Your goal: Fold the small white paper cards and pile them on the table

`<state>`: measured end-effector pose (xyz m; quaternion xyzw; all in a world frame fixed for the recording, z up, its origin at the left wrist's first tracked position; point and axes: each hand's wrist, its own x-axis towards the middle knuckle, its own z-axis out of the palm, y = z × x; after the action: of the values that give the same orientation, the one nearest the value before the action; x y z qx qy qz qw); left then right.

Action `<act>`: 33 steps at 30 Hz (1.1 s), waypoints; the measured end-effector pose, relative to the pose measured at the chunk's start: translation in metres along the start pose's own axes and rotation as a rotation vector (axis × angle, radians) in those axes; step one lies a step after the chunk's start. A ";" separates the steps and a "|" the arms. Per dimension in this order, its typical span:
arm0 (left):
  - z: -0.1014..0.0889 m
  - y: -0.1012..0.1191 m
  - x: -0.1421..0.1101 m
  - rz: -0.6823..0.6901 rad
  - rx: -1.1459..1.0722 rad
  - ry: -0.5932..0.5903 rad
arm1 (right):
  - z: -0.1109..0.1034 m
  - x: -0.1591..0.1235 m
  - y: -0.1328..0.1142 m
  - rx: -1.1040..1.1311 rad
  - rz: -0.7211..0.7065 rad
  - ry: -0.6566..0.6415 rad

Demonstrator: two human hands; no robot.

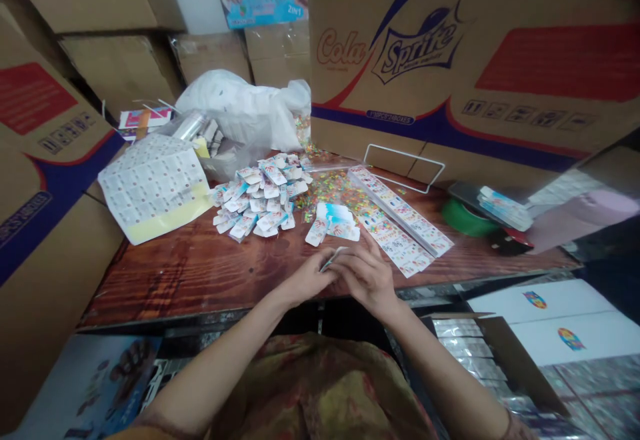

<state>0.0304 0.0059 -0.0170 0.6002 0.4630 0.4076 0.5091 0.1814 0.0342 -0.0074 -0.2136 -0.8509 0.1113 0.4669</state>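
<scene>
My left hand (310, 279) and my right hand (367, 275) meet above the table's near edge. Between them is a small pale card (333, 258), mostly hidden by the fingers. The left fingers pinch it, and the right fingers close over it from the other side, with the right index finger raised. Just beyond my hands lies a small stack of blue-and-white cards (336, 219). A heap of small folded cards (265, 193) sits to the left of that stack. Long printed sticker strips (400, 217) lie to the right.
Tiny colourful pieces (325, 190) are scattered behind the stack. A sticker sheet (160, 190) and white plastic bags (235, 110) lie at left. A large carton (450, 113) stands behind. A green tape roll (467, 219) is at right; below it, an open box (520, 347) holds silvery packets.
</scene>
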 end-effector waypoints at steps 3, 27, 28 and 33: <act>0.001 0.003 -0.001 0.014 0.184 0.040 | 0.002 -0.004 -0.008 0.037 0.083 -0.017; 0.013 0.006 -0.012 0.154 -0.050 0.351 | 0.007 0.002 -0.002 1.070 1.075 0.181; 0.013 0.006 -0.013 0.174 0.004 0.350 | 0.005 0.000 -0.003 1.005 1.019 0.182; 0.009 0.005 -0.016 0.232 0.239 0.441 | -0.006 -0.002 -0.017 0.519 0.557 0.122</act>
<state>0.0361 -0.0126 -0.0139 0.6018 0.5355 0.5265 0.2718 0.1826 0.0178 0.0007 -0.3175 -0.6743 0.4328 0.5071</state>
